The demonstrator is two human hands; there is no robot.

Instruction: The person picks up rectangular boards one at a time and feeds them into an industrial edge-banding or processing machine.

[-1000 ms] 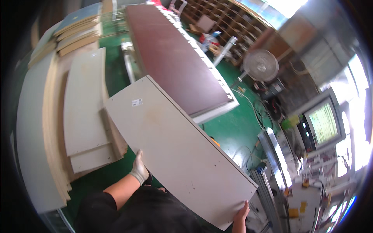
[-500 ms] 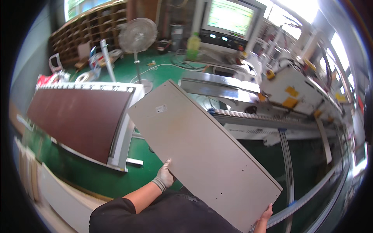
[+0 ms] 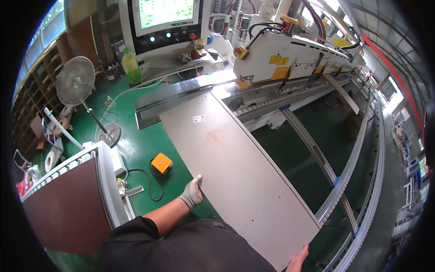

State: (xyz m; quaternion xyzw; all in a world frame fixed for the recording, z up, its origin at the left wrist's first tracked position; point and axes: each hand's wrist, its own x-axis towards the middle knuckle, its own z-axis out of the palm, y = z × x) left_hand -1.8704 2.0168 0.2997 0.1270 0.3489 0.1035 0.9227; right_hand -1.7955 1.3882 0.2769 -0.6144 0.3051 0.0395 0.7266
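Note:
A long beige-grey panel (image 3: pixel 235 167) with a small white label and a few small holes spans the space in front of me, slanting from upper left to lower right. My left hand (image 3: pixel 192 193), in a pale glove, grips its near left edge, thumb on top and fingers hidden underneath. At the lower right end my right hand (image 3: pixel 298 259) is closed around the panel's edge, partly cut off by the picture's rim. The panel's far end lies by a metal machine bed (image 3: pixel 181 97); whether it touches, I cannot tell.
A white machine (image 3: pixel 290 59) stands beyond, with roller rails (image 3: pixel 358 190) along the right. A control screen (image 3: pixel 165 16) is at the back. Left are a fan (image 3: pixel 76 81), a table with a dark red-brown top (image 3: pixel 68 204) and an orange foot pedal (image 3: pixel 161 163) with its cable on the green floor.
My view has turned right, toward the machine and rails. The panel has come round with me, its far end now by the machine bed. Both hands keep their hold.

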